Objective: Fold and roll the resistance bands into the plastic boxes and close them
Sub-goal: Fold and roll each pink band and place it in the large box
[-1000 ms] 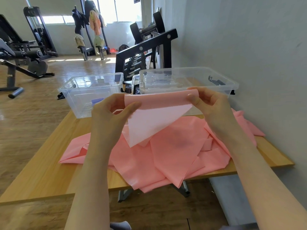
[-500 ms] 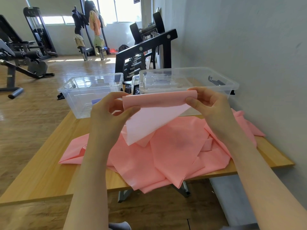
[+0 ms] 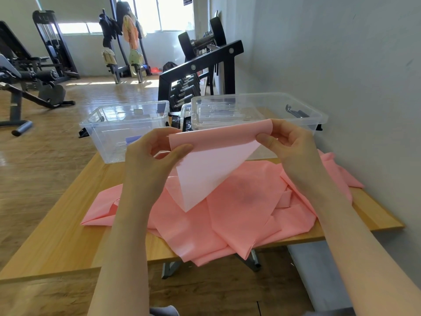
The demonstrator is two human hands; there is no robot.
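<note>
A pink resistance band [image 3: 211, 160] is lifted above the table, its top edge folded over and its loose end hanging down in a point. My left hand [image 3: 150, 160] pinches the band's left end between thumb and fingers. My right hand [image 3: 289, 144] pinches the right end. More pink band material [image 3: 239, 213] lies crumpled on the wooden table [image 3: 59, 236] beneath and spills over its near edge. Two clear plastic boxes stand behind: an open one [image 3: 114, 133] at the left and one [image 3: 296, 110] at the right with lids stacked on top.
A black dumbbell rack [image 3: 200, 71] stands just behind the boxes. A grey wall [image 3: 341, 65] runs along the table's right side. Gym machines [image 3: 29, 76] sit on the wooden floor at the far left. A grey bench [image 3: 319, 281] lies under the table's right end.
Both hands have turned the band's top edge over a little further, tightening the fold. The hanging point has stayed over the pile.
</note>
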